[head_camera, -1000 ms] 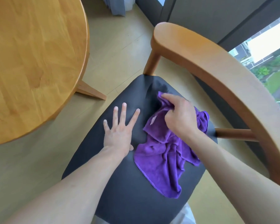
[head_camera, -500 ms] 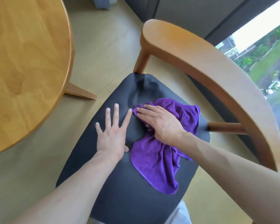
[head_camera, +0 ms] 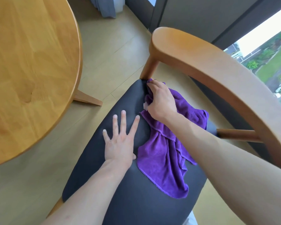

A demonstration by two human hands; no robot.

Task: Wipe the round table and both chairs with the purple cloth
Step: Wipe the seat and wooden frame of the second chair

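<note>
Soft daylight, wide-angle edge distortion

Floor point(head_camera: 104, 51): pale beige planks with visible seams, running beneath the furniture and up to the far wall. Grey curtain point(head_camera: 106, 7): hangs at the top of the view with its hem just above the floor, beside a run of dark grey wall panels point(head_camera: 193, 15) and a dark upright frame. Window point(head_camera: 269, 51): at right, bright and overexposed in its upper part, showing green lawn, shrubs, low buildings and what appears to be a light-coloured vehicle far below, too small to identify with certainty.
</note>
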